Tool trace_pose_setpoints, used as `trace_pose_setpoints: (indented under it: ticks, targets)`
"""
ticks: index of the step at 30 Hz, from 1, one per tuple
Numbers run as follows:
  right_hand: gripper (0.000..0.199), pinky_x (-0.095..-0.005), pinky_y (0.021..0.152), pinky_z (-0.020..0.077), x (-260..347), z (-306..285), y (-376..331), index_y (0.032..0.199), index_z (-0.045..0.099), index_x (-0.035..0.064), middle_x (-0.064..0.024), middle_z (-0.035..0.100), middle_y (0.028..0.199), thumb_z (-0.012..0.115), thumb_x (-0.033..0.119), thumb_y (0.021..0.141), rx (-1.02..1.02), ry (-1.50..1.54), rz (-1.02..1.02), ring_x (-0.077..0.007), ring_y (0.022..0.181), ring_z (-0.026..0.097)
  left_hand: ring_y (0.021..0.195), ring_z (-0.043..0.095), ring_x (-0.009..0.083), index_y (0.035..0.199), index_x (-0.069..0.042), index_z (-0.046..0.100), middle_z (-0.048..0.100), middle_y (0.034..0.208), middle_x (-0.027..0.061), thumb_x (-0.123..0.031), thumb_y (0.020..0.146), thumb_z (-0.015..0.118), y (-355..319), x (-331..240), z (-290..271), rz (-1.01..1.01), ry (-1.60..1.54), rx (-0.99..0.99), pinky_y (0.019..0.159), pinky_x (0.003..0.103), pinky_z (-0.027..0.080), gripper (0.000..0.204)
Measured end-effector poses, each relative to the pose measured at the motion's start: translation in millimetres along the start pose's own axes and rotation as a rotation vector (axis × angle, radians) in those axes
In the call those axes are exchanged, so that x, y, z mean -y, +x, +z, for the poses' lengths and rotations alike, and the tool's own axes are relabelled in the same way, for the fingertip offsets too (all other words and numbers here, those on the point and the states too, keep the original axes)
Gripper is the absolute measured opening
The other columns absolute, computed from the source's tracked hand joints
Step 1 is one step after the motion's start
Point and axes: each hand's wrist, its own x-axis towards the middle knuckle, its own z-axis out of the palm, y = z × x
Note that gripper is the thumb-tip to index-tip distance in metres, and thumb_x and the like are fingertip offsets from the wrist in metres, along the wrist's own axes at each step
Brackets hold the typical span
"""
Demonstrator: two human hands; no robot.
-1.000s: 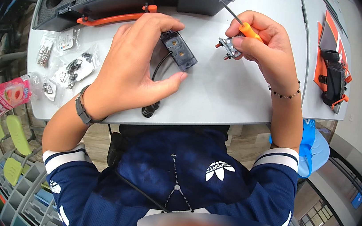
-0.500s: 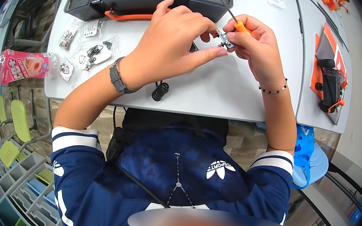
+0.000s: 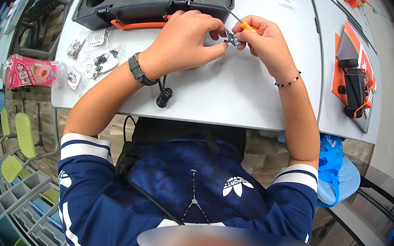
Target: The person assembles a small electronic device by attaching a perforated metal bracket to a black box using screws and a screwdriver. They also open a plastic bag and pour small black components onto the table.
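A small grey metal bracket [image 3: 233, 38] with holes is held over the table between my two hands. My right hand [image 3: 265, 44] pinches its right side with thumb and fingers. Tucked in the same hand is a screwdriver [image 3: 249, 28] with an orange-yellow handle, its thin shaft pointing up and left. My left hand [image 3: 183, 38] curls in from the left, with thumb and forefinger at the bracket's left edge. A tiny dark piece shows beside the left thumb tip, too small to name.
Behind my hands lies a dark case [image 3: 156, 9] with grey foam, metal parts and an orange handle [image 3: 137, 25]. Small plastic bags of parts [image 3: 101, 62] and a pink pouch [image 3: 30, 73] sit left. A coiled black cable [image 3: 163, 97] is near; a black-and-orange device [image 3: 356, 90] sits right.
Both hands have shifted slightly left in the picture with the bracket and screwdriver. My left thumb and fingers have drawn closer together, and the bracket is tilted differently.
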Motion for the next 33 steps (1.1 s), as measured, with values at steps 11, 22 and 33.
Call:
trace_pose_setpoints:
  ticks: [11,22,33]
  targets:
    - [0.017,-0.0214,0.063,0.0486,-10.5,-5.2,6.6,0.089,0.063,-0.0002,-0.0042,0.062,0.076,0.055,0.011,0.079,0.010,-0.261,0.086,-0.0089,0.066,0.059,0.073,0.061,0.0220,0.091,-0.002,0.066,0.065,0.084,0.0119,-0.018,0.075,0.061,1.1,-1.2,-3.2,-0.157,-0.054,0.159,0.064,0.031,0.047,0.023]
    - [0.018,-0.0196,0.064,0.0493,-11.7,-10.7,8.1,0.093,0.065,0.0014,-0.0039,0.063,0.081,0.053,0.008,0.081,0.120,-0.145,0.034,-0.0074,0.071,0.059,0.074,0.062,0.0176,0.095,-0.001,0.067,0.065,0.088,0.0109,-0.015,0.077,0.062,0.1,1.3,-1.0,-0.166,-0.143,0.107,0.061,0.027,0.047,0.023]
    - [0.014,-0.0216,0.067,0.0480,-13.8,-8.0,6.6,0.090,0.063,-0.0001,-0.0027,0.061,0.081,0.055,0.005,0.080,0.116,-0.137,-0.043,-0.0068,0.071,0.056,0.060,0.061,0.0138,0.083,0.001,0.067,0.065,0.071,0.0096,-0.015,0.072,0.066,9.6,-6.8,-3.2,-0.302,-0.190,0.120,0.057,0.026,0.047,0.019]
